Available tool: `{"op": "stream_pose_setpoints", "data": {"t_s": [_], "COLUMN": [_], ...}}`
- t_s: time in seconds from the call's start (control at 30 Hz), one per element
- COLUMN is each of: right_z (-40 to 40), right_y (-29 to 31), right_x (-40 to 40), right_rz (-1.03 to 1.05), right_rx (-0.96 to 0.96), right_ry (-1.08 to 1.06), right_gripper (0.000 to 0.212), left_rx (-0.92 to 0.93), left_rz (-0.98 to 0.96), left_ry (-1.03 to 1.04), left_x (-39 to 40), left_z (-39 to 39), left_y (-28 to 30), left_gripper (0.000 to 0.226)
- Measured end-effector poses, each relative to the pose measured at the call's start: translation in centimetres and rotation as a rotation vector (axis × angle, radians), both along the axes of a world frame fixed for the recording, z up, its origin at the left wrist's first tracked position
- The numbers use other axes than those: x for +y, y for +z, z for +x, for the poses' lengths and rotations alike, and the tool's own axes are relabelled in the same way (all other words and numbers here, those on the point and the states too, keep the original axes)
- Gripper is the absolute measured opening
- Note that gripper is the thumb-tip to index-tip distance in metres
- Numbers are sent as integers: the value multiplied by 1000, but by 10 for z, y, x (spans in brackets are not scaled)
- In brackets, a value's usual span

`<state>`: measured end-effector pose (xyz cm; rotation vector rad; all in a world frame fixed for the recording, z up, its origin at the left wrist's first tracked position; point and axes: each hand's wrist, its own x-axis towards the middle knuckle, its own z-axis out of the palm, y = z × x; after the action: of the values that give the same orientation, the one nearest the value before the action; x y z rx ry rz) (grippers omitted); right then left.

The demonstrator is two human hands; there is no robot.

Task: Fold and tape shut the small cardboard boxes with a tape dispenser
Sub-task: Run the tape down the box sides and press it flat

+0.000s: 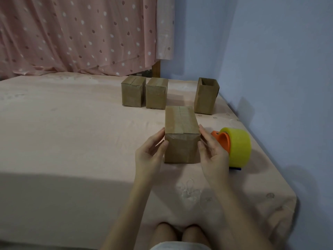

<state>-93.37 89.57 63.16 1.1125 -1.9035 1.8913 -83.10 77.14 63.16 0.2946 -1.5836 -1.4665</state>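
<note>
A taped-shut cardboard box (181, 134) lies lengthwise on the bed in front of me. My left hand (151, 152) rests against its left side with fairly straight fingers, the thumb touching the front left edge. On the opposite side, my right hand (212, 150) presses in the same way. A tape dispenser (236, 147) with an orange body and a yellow roll lies just right of my right hand. Two closed, taped boxes (133, 91) (156, 92) stand side by side farther back. An open-topped box (206, 95) stands at the back right.
The pink bed sheet (63, 132) spreads wide to the left. A blue wall (279, 69) runs close along the bed's right edge. A pink dotted curtain (81, 33) hangs behind the bed. My knees (180, 233) show at the bottom.
</note>
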Motion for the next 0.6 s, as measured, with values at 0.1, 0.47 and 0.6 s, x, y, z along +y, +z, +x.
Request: {"op": "stream_pose_setpoints", "data": {"t_s": [0.1, 0.47, 0.6], "right_z": [1, 12, 13], "right_y": [-6, -13, -20], "right_x": [-5, -8, -12], "right_rz": [-40, -166, -178], "right_rx": [8, -172, -137], "right_ry": [-25, 28, -124], "right_gripper": [43, 48, 27], "left_rx": [2, 112, 63], "left_rz": [-27, 88, -75], "left_ry": [29, 143, 316], "left_x": [2, 16, 16], "left_z": [-2, -12, -12], "left_y": [-2, -20, -25], "left_gripper": [37, 26, 10]}}
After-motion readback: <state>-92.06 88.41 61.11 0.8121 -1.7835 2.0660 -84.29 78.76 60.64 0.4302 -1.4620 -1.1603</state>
